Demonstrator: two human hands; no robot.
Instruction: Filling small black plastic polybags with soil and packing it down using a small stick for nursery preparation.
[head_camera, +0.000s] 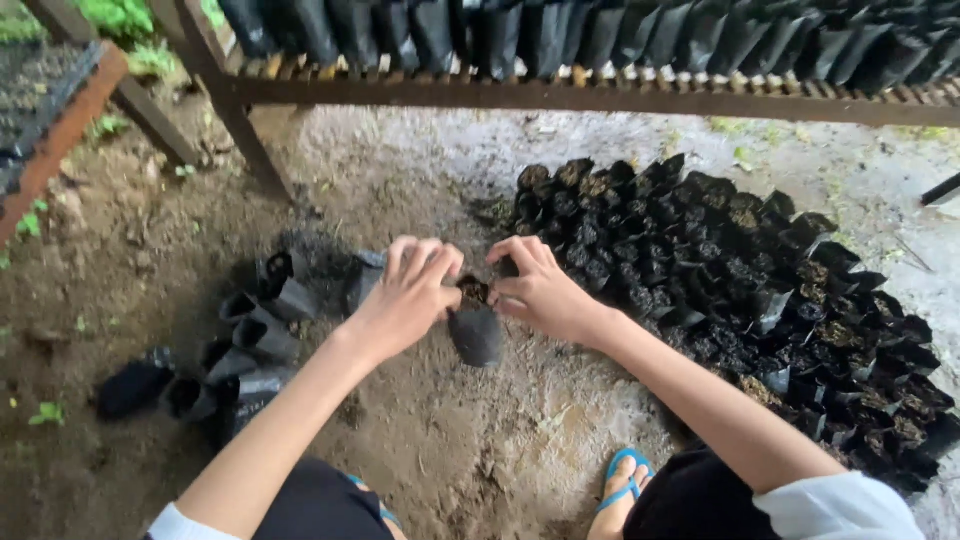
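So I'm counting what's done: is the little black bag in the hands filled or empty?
Filled: dark soil shows at the open top of the black bag, held between the left hand and right hand.

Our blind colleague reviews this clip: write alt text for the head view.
Both hands, left hand and right hand, pinch the rim of a small black soil-filled nursery bag above bare dirt ground. Filled bags stand packed at right, empty bags lie left.
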